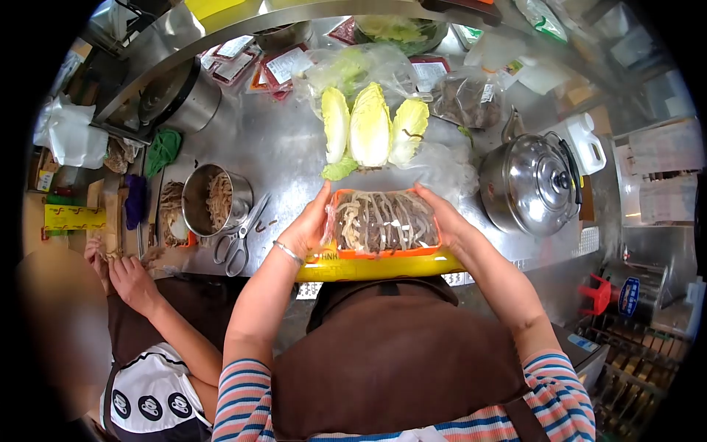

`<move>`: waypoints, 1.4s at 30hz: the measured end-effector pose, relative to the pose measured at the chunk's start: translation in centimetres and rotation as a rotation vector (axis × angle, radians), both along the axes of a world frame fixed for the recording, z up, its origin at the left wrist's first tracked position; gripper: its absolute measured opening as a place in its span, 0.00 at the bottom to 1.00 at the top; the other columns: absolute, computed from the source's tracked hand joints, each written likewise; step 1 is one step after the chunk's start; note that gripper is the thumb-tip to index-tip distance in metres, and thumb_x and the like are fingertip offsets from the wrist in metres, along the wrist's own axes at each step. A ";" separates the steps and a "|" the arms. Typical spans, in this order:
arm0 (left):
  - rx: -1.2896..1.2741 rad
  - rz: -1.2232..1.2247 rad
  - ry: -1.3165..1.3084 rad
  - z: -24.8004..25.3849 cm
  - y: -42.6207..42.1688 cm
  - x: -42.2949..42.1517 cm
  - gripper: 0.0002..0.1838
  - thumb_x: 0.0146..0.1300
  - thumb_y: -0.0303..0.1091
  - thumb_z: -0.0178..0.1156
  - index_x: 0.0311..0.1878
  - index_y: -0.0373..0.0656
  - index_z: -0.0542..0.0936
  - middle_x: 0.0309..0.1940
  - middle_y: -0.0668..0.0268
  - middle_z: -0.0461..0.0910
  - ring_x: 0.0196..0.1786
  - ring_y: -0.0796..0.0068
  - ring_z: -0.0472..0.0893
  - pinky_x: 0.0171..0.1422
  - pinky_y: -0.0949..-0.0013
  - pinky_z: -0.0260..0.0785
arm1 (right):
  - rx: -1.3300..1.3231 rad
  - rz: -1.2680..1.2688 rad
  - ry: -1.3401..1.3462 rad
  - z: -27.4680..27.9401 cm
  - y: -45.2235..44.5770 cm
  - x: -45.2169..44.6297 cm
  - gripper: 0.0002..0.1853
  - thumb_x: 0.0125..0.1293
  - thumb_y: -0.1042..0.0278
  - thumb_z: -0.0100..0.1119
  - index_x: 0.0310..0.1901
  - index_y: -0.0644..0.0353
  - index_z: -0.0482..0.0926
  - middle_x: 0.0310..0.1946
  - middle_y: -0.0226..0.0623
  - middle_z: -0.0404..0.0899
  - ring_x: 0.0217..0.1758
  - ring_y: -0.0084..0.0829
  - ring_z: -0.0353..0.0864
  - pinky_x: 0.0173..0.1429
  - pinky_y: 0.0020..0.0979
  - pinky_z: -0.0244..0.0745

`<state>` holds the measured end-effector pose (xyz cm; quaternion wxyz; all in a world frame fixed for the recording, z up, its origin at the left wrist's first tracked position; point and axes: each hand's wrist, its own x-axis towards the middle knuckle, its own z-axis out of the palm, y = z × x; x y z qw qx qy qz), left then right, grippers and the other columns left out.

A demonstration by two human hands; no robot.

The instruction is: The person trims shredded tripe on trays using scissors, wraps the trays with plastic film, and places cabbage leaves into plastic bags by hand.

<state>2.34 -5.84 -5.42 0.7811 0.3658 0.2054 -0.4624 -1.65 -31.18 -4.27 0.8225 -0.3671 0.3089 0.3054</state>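
Observation:
Between my two hands is an orange tray (384, 254) filled with pale and dark strips, with clear wrap over its left side. My left hand (308, 228) grips the tray's left side, and a bracelet circles that wrist. On the right side my right hand (442, 217) holds the other end. The tray is above a yellow roll (368, 271) at the table's front edge. Just behind the tray, three pale cabbage pieces (370, 129) lie side by side, with a green leaf (339, 169) below them. Clear plastic film (449, 173) lies to their right.
A lidded steel kettle (526, 184) stands at the right, near a white jug (585, 144). To the left are scissors (239, 239), a steel pot (197, 199) of strips and a large pot (184, 96). A co-worker's hands (132, 283) are at the far left. Red packs (283, 68) lie behind.

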 end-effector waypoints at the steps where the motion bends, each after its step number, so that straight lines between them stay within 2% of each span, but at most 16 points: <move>1: -0.075 -0.021 0.009 -0.2 0.4 0.4 0.27 0.69 0.52 0.46 0.61 0.39 0.67 0.53 0.60 0.75 0.56 0.69 0.74 0.62 0.65 0.67 | -0.003 -0.002 -0.010 0.4 0.0 -0.2 0.23 0.70 0.51 0.45 0.53 0.65 0.71 0.44 0.40 0.79 0.43 0.28 0.81 0.47 0.30 0.79; 2: -0.079 -0.023 0.000 -0.4 0.6 0.1 0.27 0.69 0.52 0.46 0.61 0.39 0.67 0.53 0.60 0.75 0.56 0.69 0.74 0.62 0.65 0.67 | -0.034 -0.013 -0.017 0.9 0.1 -0.5 0.23 0.70 0.51 0.46 0.53 0.64 0.71 0.44 0.40 0.79 0.43 0.29 0.81 0.48 0.31 0.78; 4: 0.229 -0.455 -0.546 1.9 0.2 -0.9 0.29 0.65 0.42 0.56 0.64 0.38 0.64 0.59 0.59 0.70 0.59 0.68 0.71 0.66 0.65 0.63 | -0.066 -0.026 -0.039 2.3 0.2 -0.9 0.24 0.70 0.50 0.46 0.54 0.64 0.70 0.44 0.40 0.79 0.43 0.29 0.81 0.49 0.32 0.78; 5: 0.315 -0.650 -0.809 2.0 0.7 -1.2 0.30 0.60 0.30 0.60 0.65 0.37 0.64 0.59 0.60 0.70 0.58 0.72 0.71 0.65 0.67 0.63 | -0.083 -0.043 -0.067 2.8 0.2 -1.1 0.21 0.70 0.51 0.47 0.51 0.62 0.72 0.44 0.39 0.79 0.44 0.29 0.81 0.49 0.32 0.78; 6: 0.301 -0.685 -0.902 2.4 0.4 -1.9 0.30 0.60 0.30 0.60 0.65 0.37 0.63 0.59 0.60 0.70 0.58 0.72 0.71 0.64 0.68 0.63 | -0.100 -0.058 -0.094 3.5 0.3 -1.2 0.18 0.69 0.52 0.47 0.49 0.59 0.74 0.44 0.37 0.79 0.44 0.29 0.80 0.48 0.33 0.78; 12: -0.100 -0.236 -0.740 5.1 -1.7 -3.4 0.31 0.59 0.29 0.60 0.65 0.37 0.62 0.59 0.61 0.71 0.58 0.73 0.71 0.64 0.69 0.63 | -0.191 -0.036 -0.288 6.1 -0.7 -1.7 0.20 0.69 0.50 0.48 0.49 0.60 0.74 0.44 0.38 0.78 0.47 0.29 0.79 0.51 0.34 0.76; 16: 0.350 -0.419 -0.838 4.0 0.1 -2.5 0.34 0.58 0.30 0.62 0.67 0.38 0.60 0.57 0.63 0.72 0.57 0.73 0.72 0.63 0.68 0.64 | -0.192 -0.081 -0.415 6.9 -0.9 -1.7 0.23 0.70 0.50 0.46 0.51 0.64 0.73 0.45 0.40 0.78 0.46 0.29 0.79 0.51 0.33 0.76; 19: 0.037 -0.137 -0.762 4.4 0.5 -2.5 0.29 0.56 0.30 0.65 0.61 0.40 0.67 0.46 0.65 0.79 0.46 0.76 0.78 0.48 0.70 0.74 | -0.196 -0.141 -0.410 7.5 -0.3 -1.4 0.25 0.70 0.49 0.45 0.50 0.66 0.74 0.43 0.40 0.79 0.43 0.28 0.80 0.48 0.31 0.77; 20: 0.037 -0.137 -0.760 4.8 0.1 -2.7 0.29 0.56 0.30 0.65 0.61 0.40 0.67 0.46 0.65 0.79 0.46 0.76 0.78 0.48 0.70 0.74 | -0.200 -0.187 -0.419 7.5 -0.2 -1.4 0.25 0.69 0.49 0.46 0.49 0.67 0.74 0.41 0.40 0.80 0.40 0.27 0.81 0.45 0.30 0.78; 22: 0.094 -0.583 -0.834 6.2 -1.0 -3.1 0.21 0.57 0.25 0.63 0.55 0.39 0.73 0.46 0.60 0.80 0.43 0.73 0.80 0.45 0.71 0.76 | -0.206 -0.157 -0.440 6.3 -0.5 -1.1 0.26 0.69 0.49 0.45 0.50 0.67 0.74 0.44 0.41 0.79 0.44 0.29 0.80 0.50 0.31 0.76; 23: 0.055 -0.546 -0.640 7.0 -1.5 -3.6 0.17 0.56 0.25 0.63 0.50 0.39 0.77 0.41 0.61 0.81 0.35 0.76 0.80 0.39 0.74 0.75 | -0.213 -0.129 -0.466 5.9 -0.7 -0.9 0.26 0.69 0.49 0.45 0.51 0.67 0.74 0.46 0.42 0.78 0.48 0.30 0.79 0.54 0.33 0.73; 27: 0.066 -0.445 -0.562 4.6 -1.7 -3.9 0.17 0.55 0.28 0.65 0.49 0.36 0.77 0.37 0.63 0.81 0.27 0.79 0.75 0.36 0.76 0.73 | -0.301 -0.167 -0.469 5.8 -0.1 -0.6 0.26 0.70 0.49 0.44 0.51 0.68 0.74 0.46 0.43 0.78 0.46 0.30 0.79 0.54 0.32 0.72; 31: -0.235 -0.469 -0.566 2.4 -1.1 -3.2 0.12 0.58 0.31 0.64 0.44 0.39 0.79 0.30 0.69 0.77 0.27 0.80 0.72 0.27 0.79 0.62 | -0.285 -0.197 -0.460 5.4 -0.3 -0.3 0.25 0.69 0.50 0.47 0.48 0.69 0.75 0.41 0.40 0.80 0.42 0.27 0.79 0.48 0.29 0.75; 33: -0.213 -0.419 -0.501 2.6 -0.8 -3.1 0.13 0.58 0.32 0.63 0.45 0.38 0.78 0.29 0.69 0.76 0.26 0.80 0.70 0.27 0.79 0.61 | -0.278 -0.168 -0.493 4.4 -0.9 -0.3 0.25 0.71 0.50 0.43 0.51 0.68 0.73 0.46 0.42 0.78 0.48 0.30 0.78 0.55 0.32 0.72; 36: -0.166 -0.389 -0.418 2.7 -0.2 -2.6 0.13 0.59 0.34 0.63 0.45 0.38 0.78 0.29 0.67 0.76 0.26 0.80 0.71 0.27 0.79 0.63 | -0.265 -0.257 -0.482 4.0 -0.9 -0.4 0.24 0.70 0.51 0.45 0.48 0.69 0.75 0.41 0.40 0.80 0.41 0.27 0.80 0.48 0.29 0.75; 42: 0.060 -0.529 -0.434 3.3 1.5 -1.6 0.13 0.60 0.35 0.63 0.43 0.37 0.78 0.34 0.64 0.79 0.33 0.79 0.78 0.34 0.78 0.71 | -0.298 -0.262 -0.392 3.7 -1.1 -0.8 0.23 0.70 0.51 0.45 0.50 0.67 0.73 0.45 0.41 0.78 0.45 0.29 0.79 0.51 0.31 0.74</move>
